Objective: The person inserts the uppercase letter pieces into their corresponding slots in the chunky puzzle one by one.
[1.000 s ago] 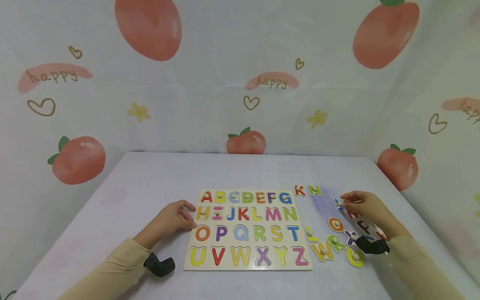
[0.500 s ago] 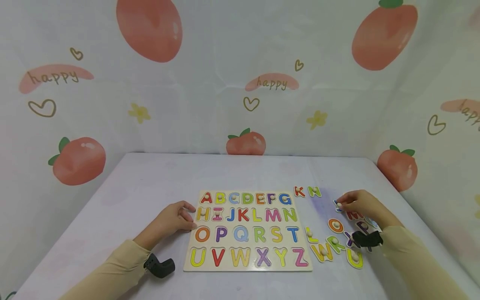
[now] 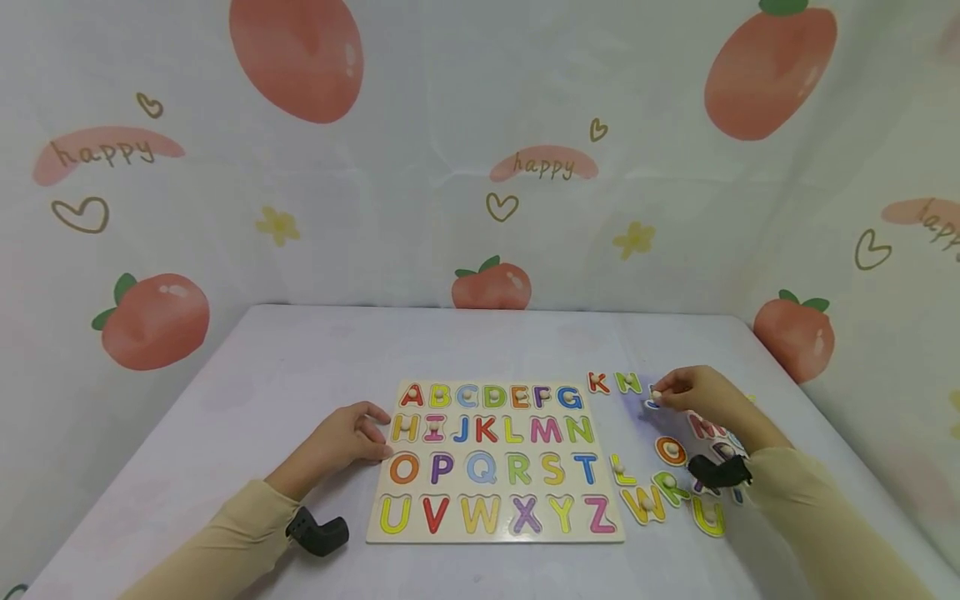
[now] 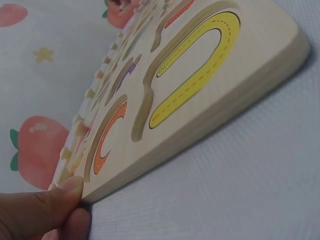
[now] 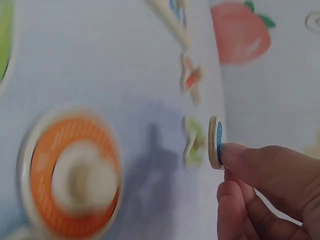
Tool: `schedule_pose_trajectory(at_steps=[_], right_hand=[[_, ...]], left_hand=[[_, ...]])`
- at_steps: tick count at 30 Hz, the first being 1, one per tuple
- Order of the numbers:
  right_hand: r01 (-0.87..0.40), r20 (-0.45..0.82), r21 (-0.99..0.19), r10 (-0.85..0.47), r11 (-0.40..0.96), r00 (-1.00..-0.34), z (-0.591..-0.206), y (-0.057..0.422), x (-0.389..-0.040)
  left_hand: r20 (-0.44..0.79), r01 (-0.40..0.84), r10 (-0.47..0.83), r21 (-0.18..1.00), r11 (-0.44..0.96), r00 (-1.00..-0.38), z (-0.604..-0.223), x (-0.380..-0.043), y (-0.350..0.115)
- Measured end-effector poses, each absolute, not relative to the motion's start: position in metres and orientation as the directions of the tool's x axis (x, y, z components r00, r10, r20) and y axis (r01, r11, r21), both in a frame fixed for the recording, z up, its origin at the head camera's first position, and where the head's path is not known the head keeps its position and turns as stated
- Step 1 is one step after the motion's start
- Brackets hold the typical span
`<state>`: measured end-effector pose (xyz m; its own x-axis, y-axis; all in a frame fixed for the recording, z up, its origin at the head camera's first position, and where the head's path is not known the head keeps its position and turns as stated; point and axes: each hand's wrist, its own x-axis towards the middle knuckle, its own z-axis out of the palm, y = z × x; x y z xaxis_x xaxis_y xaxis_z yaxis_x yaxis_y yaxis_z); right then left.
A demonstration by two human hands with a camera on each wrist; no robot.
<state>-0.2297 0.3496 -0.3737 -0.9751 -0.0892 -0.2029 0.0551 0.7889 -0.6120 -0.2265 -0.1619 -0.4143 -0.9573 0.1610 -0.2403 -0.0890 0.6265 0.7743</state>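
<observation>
In the head view, the wooden alphabet puzzle board point(image 3: 497, 527) lies flat, with knobbed letters from A to I seated in its upper rows. My left hand point(image 3: 341, 437) holds the board at its left edge; the left wrist view shows the thumb point(image 4: 70, 186) on the edge and a finger below. My right hand point(image 3: 697, 398) pinches a blue letter piece, apparently the J point(image 5: 219, 142), raised above the table. A green N piece point(image 3: 628, 382) and a red K piece point(image 3: 598, 382) lie just beyond it.
Right of the board lie an orange O point(image 3: 663, 446), a yellow L point(image 3: 622, 477), a yellow W point(image 3: 633, 510), a green R point(image 3: 662, 479) and a yellow U point(image 3: 702, 525). A red M point(image 3: 701, 428) and other pieces sit partly under my right arm. A printed curtain point(image 3: 375, 250) hangs behind the table.
My right hand reached the blue letter piece, took hold of it and lifted it, moving left and away from me toward the N. The left hand and board stay put.
</observation>
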Motion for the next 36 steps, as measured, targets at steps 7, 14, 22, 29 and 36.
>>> schedule_pose_trajectory(at_steps=[7, 14, 22, 29, 36], right_hand=[[-0.017, -0.147, -0.638, -0.143, 0.77, -0.979, -0.355, 0.287, -0.238], [-0.128, -0.056, -0.708, -0.236, 0.694, -0.97, -0.353, 0.22, -0.242], [-0.15, -0.037, -0.743, -0.264, 0.652, -0.964, -0.371, 0.147, -0.242], [-0.116, -0.074, -0.77, -0.269, 0.627, -0.96, -0.387, 0.111, -0.24], [-0.082, -0.129, -0.74, -0.26, 0.668, -0.957, -0.401, 0.1, -0.239]], left_hand=[[-0.239, -0.081, 0.175, 0.778, 0.623, -0.955, -0.41, -0.225, -0.162], [-0.243, -0.085, 0.168, 0.77, 0.632, -0.955, -0.412, -0.227, -0.161], [-0.224, -0.06, 0.186, 0.777, 0.626, -0.957, -0.413, -0.226, -0.163], [-0.222, -0.056, 0.187, 0.774, 0.631, -0.957, -0.412, -0.226, -0.163], [-0.229, -0.068, 0.184, 0.78, 0.622, -0.956, -0.412, -0.225, -0.163]])
